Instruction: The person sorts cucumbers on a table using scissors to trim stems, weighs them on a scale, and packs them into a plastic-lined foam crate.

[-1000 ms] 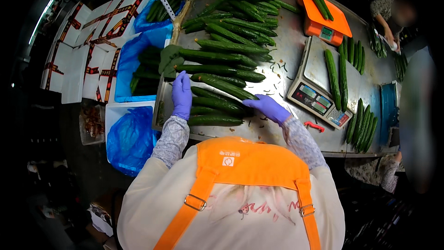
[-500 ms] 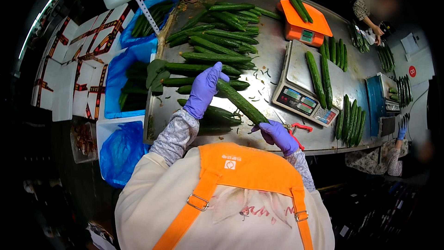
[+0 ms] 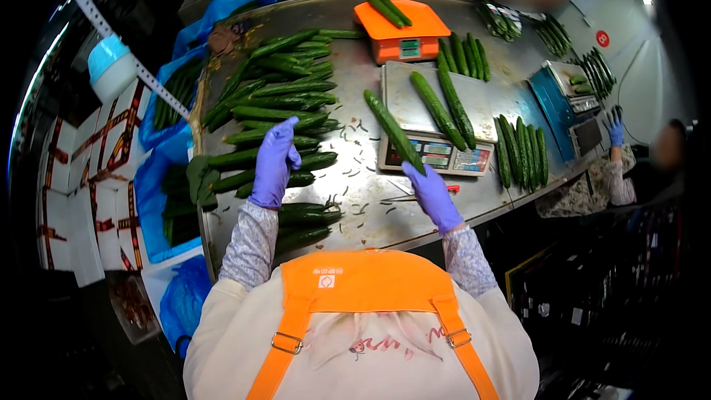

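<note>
In a purple glove, my right hand [image 3: 435, 198] is closed round the lower end of a long green cucumber [image 3: 391, 127]. The cucumber slants up and left, over the left edge of a silver weighing scale [image 3: 398, 83]. Two more cucumbers [image 3: 437, 110] lie side by side on that scale's platform. My left hand [image 3: 275, 164], also gloved in purple, is above the right part of a cucumber pile [image 3: 285, 94] with its fingers partly extended and nothing visible in them. Scissors [image 3: 404, 191] with a red handle lie on the table beside my right hand, partly hidden by it.
An orange scale [image 3: 406, 44] bearing two cucumbers stands farther back. Cucumbers in rows [image 3: 522, 152] lie to the right, near a blue scale [image 3: 552, 115]. Blue-lined crates [image 3: 152, 204] flank the metal table [image 3: 363, 230]. Co-workers stand at the far side and right.
My left hand has let go of the cucumber, which my right hand now holds alone by its lower end, nearer the silver scale. The whole view has shifted and turned.
</note>
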Motion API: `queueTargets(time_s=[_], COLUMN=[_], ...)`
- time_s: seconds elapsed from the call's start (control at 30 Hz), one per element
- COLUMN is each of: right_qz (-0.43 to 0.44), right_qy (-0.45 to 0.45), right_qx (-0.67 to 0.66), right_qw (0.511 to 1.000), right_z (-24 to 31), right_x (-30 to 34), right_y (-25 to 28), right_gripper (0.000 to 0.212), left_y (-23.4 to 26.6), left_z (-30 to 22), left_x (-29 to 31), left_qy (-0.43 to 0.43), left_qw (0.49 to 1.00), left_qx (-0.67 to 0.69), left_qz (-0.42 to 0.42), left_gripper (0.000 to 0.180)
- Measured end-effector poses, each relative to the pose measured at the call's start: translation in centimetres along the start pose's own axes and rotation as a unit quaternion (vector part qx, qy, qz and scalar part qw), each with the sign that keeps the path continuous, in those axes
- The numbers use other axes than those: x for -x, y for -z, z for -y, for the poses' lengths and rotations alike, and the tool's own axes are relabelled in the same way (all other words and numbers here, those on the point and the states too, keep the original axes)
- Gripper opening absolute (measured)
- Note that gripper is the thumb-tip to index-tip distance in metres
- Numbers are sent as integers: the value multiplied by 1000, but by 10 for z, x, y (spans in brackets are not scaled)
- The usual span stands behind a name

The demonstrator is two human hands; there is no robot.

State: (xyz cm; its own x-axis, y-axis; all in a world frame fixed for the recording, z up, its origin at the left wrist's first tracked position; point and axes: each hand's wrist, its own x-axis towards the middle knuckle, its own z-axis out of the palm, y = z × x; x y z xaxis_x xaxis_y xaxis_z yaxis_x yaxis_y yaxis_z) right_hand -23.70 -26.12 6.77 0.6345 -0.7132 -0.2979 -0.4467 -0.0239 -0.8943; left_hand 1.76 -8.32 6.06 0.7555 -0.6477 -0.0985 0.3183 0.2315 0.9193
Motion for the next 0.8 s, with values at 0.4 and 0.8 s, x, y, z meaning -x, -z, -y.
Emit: queueTargets(time_s=[0.4,0.8], right_qz=[-212,-215], right_qy=[42,-16], right_qx=[350,107], right_qw=[912,971], right_z=[7,-51], right_x=[-61,-115], right_y=[35,150], right_gripper=[56,74], left_y=[-7,21], left_z=[72,68], left_x=[47,64], left_qy=[121,151], left_qw=[980,975], left_qx=[-148,-159], left_qz=[55,-27], left_gripper=[30,27])
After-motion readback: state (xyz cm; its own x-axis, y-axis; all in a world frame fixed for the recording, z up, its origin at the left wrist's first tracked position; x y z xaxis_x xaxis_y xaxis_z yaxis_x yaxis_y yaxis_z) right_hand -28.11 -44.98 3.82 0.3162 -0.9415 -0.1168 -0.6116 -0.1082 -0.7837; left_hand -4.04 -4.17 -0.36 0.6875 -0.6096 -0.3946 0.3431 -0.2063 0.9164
